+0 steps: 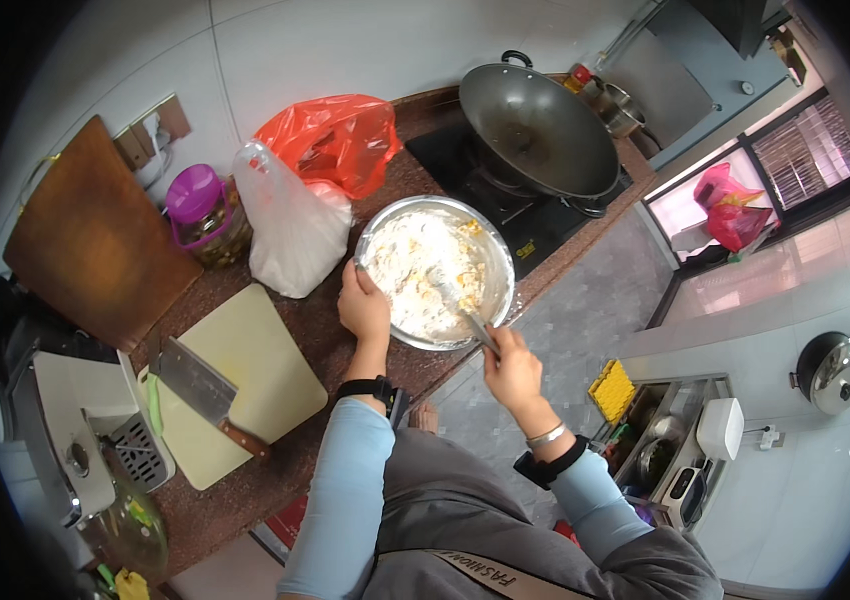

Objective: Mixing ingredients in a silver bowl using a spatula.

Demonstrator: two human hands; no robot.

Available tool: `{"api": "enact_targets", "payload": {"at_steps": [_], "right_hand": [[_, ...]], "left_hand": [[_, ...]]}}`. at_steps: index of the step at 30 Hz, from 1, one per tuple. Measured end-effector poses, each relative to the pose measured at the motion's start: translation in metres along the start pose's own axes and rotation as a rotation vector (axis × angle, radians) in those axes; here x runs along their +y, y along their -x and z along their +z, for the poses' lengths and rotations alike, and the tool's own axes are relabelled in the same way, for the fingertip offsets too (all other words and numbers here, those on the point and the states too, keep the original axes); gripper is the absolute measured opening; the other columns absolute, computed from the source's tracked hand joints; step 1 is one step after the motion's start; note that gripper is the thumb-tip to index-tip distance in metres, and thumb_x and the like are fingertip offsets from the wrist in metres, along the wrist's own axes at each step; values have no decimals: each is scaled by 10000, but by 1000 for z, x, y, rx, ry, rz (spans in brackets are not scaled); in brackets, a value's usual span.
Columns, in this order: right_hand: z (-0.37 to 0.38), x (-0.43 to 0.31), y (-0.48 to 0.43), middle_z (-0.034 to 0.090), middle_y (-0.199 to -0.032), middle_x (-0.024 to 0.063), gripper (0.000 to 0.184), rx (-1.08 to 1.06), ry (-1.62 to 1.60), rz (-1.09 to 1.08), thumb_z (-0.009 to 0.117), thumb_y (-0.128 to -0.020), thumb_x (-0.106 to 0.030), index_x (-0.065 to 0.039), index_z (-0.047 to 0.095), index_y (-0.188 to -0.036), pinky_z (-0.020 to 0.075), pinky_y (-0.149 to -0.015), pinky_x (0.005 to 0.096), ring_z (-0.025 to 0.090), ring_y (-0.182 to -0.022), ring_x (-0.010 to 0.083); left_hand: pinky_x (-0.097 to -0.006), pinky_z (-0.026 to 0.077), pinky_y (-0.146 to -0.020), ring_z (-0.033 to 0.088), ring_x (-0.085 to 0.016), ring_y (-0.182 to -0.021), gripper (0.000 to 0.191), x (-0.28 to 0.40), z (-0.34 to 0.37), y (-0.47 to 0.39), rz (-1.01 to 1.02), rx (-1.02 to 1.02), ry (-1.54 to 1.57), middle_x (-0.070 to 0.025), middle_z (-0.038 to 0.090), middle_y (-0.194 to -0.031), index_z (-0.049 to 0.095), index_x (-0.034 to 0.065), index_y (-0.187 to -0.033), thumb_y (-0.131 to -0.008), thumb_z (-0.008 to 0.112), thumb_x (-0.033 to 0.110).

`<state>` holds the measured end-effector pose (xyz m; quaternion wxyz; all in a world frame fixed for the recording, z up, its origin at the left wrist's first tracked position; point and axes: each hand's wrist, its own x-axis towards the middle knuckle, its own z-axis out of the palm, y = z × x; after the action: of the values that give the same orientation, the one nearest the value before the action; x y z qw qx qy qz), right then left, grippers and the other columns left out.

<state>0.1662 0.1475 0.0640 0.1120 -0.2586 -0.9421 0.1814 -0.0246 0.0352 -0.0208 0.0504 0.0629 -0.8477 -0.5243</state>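
A round steel mixing bowl stands on the counter close to its front edge. Inside lies a lumpy white, flour-like mixture with orange-yellow bits through it. My left hand grips the bowl's near left rim, thumb on the edge. In my right hand is the handle of a metal utensil; its head is sunk in the mixture, so its exact kind is unclear. White specks dot the bowl's outer right side.
A large wok sits on the black cooktop. Left of the bowl are a white plastic bag, a red plastic bag and a purple-lidded jar. A cleaver and a green-handled knife lie on a pale cutting board.
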Motion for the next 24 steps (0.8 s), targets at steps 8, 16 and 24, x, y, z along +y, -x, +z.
{"api": "enact_targets", "payload": {"at_steps": [8,16,24], "right_hand": [[-19,4,-24,636,-971,121,243,-78,-5,3,628,-793,-129,-128,596,-1034,518,-672,450,644,-804,357],[-45,-12,-161,595,-805,77,148,-49,545,-522,621,-787,-169,-156,597,-933,531,-589,383,662,-714,275],[-84,12,-151,639,-913,112,244,-359,535,-288,587,-782,-149,-174,617,-1023,543,-680,421,665,-802,307]], "left_hand": [[-439,496,-802,628,-375,-962,316,2,-8,3,-17,-11,24,-175,664,-1060,595,83,-1211,-943,478,204],[-432,500,-816,628,-360,-991,343,7,-12,5,-43,-65,40,-179,659,-1081,586,69,-1231,-947,470,222],[-451,499,-799,638,-357,-934,336,2,-6,2,-74,-38,1,-144,678,-1021,574,149,-1244,-943,449,233]]}}
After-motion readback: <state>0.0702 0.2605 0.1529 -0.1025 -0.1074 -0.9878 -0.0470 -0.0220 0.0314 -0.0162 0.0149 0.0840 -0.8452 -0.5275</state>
